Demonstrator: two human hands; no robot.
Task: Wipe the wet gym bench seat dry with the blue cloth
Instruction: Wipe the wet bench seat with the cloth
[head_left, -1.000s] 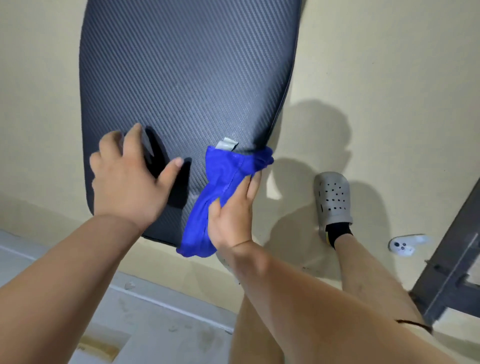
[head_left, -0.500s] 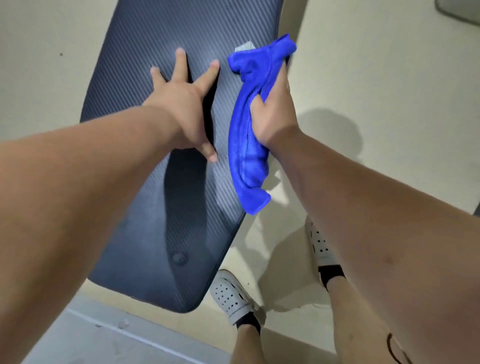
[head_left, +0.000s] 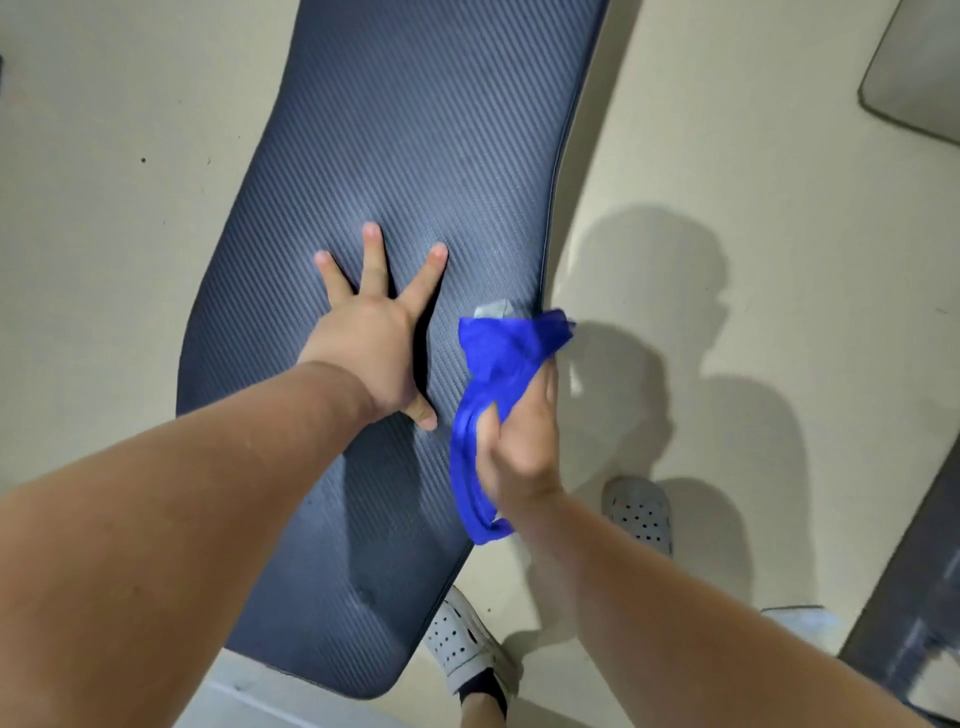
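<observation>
Beige floor (head_left: 727, 130) fills the view around us, and the long dark gym bench seat (head_left: 415, 130), with its ribbed, woven-look cover, runs across it from the top of the frame down to our feet.

Our left hand (head_left: 371, 348) lies flat on the middle of the pad, fingers straight and spread wide, bracing rather than holding anything. Our right hand (head_left: 519, 447) is curled round the bunched blue cloth (head_left: 498, 353), thumb clamped over its folds. The cloth sits at the seat's right edge, its upper end on the pad and spilling over the rim, its lower end hanging below the fist. Two perforated clogs (head_left: 641, 514) stand beside the bench, and a small pale tag (head_left: 493, 309) shows at the cloth's top.

We judge this to be mid-wipe, along the right margin. Whether the cover is wet or dry we cannot tell, apart from faint marks near the close end. Next we would need the cloth pressed flatter, swept across the width, and the bracing hand shifted off the patch it covers.
</observation>
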